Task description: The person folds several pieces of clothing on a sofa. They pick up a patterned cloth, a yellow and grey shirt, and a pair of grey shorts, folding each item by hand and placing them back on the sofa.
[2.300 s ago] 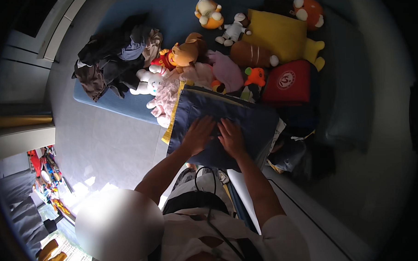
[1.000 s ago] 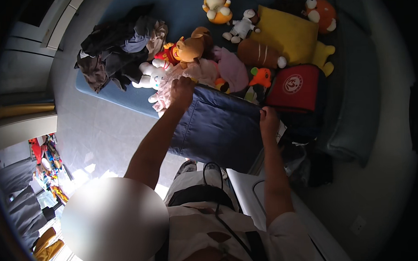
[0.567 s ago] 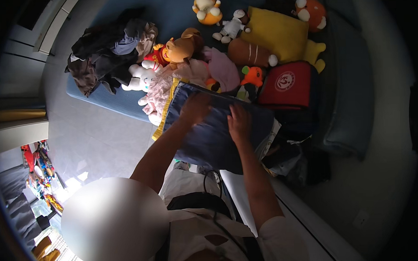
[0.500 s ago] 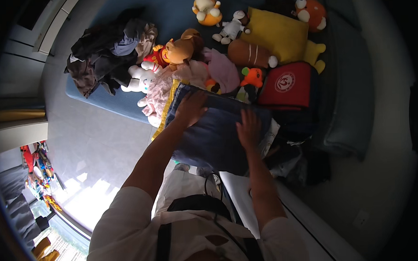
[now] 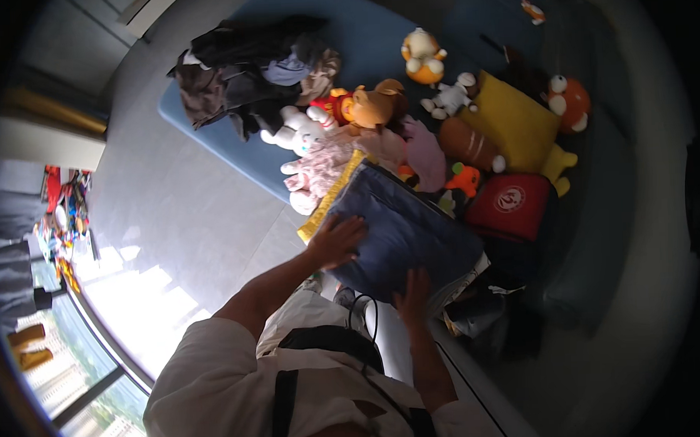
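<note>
Where grey floor (image 5: 188,216) meets a blue mattress (image 5: 375,40), one dark clothes heap (image 5: 244,68) upper left, left hand (image 5: 337,240) and right hand (image 5: 413,292) flat, open, gripping nothing, on one folded navy cloth (image 5: 412,232) at centre.

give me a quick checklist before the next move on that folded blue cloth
1. Left hand flat on the folded blue cloth: ok.
2. Right hand on the cloth's near edge: ok.
3. Cloth apart from the plush toys: not ok, they crowd its far side.
4. Yellow cloth clear of it: not ok, tucked beneath.
5. Red bag clear of it: cannot tell.
6. Corners lined up: cannot tell.
</note>
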Motion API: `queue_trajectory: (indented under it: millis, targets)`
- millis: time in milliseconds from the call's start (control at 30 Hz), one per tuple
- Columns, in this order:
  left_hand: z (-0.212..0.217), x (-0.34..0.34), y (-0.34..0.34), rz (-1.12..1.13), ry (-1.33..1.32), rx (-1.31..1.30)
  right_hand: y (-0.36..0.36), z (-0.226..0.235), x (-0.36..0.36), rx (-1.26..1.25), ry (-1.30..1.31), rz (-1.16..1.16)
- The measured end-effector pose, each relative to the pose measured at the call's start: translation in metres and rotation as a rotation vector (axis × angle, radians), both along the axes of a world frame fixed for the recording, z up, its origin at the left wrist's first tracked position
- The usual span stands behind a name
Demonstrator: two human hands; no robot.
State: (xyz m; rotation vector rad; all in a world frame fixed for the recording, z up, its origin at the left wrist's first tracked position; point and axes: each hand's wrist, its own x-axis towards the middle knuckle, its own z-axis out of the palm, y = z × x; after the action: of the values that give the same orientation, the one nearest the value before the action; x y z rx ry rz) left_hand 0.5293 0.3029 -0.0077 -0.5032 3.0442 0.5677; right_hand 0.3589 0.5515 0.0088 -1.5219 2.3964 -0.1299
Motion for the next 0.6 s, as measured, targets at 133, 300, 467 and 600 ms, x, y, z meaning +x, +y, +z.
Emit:
queue_trajectory:
  millis: [133,300,467,600]
  targets:
    - [-0.023,0.050,-0.019,0.164,-0.144,-0.002,0.037,0.015,-0.027,0.213,0.217,0.157]
    - [-0.036,0.112,-0.020,0.464,-0.455,0.509,0.009,0.048,-0.026,0.349,0.151,0.180]
    - [-0.048,0.243,0.023,0.588,-0.221,0.552,-0.063,0.038,0.007,0.049,-0.148,-0.078]
    - [-0.049,0.353,0.058,0.930,-0.183,0.637,-0.139,0.018,0.040,0.083,-0.308,0.009]
